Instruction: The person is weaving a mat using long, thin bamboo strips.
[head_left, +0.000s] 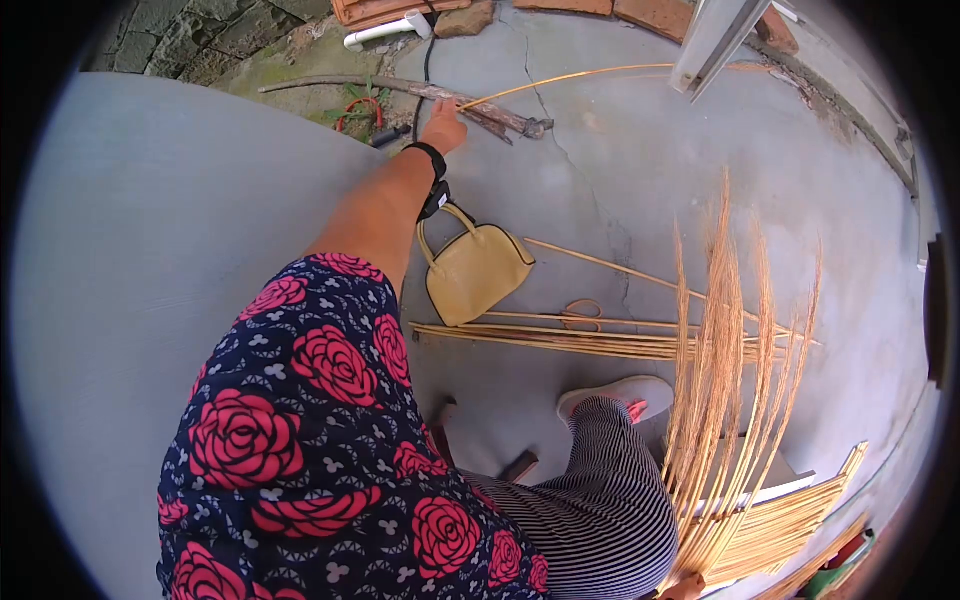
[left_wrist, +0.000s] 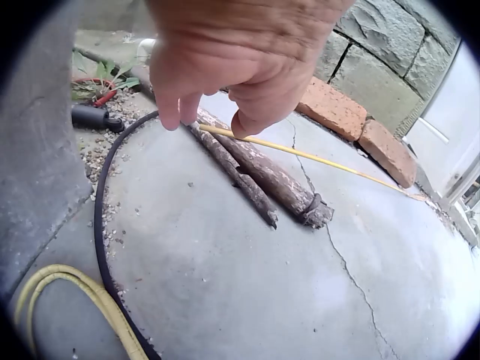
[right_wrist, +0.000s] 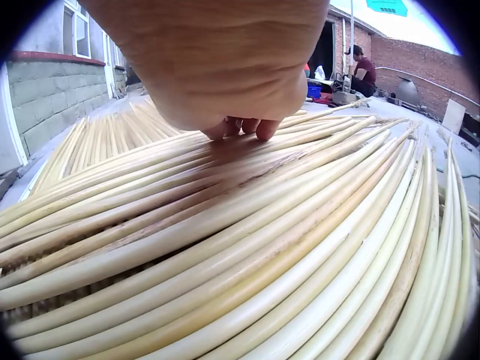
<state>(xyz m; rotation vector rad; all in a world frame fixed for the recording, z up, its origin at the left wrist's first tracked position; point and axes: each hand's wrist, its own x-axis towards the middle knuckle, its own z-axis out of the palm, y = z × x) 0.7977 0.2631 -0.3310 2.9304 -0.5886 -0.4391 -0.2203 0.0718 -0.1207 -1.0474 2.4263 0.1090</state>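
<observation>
- A yellow handbag [head_left: 478, 272] sits on the concrete floor [head_left: 590, 180] with its handles raised; I can't see what's in it.
- Beyond it, the left hand [head_left: 443, 128] reaches over weathered branches [left_wrist: 274, 176], thumb and fingers apart around the near end of a long yellow stalk [left_wrist: 322, 159]. Whether they touch it, I can't tell.
- That stalk is slim and smooth, and runs away towards the doorframe.
- Down by the striped knee, the right hand [head_left: 685, 587] has its fingers bent down onto pale, glossy stalks [right_wrist: 247, 247]; I can't tell whether they close round any.
- Tasselled stalks [head_left: 722, 300] fan out from there, their tops feathery and brown.
- More stalks [head_left: 600, 342] lie in a narrow row just beside the handbag.
- Bricks [left_wrist: 334, 110] edge the floor below a stone wall [left_wrist: 375, 67]; cracked grey concrete stretches between them and the handbag.
</observation>
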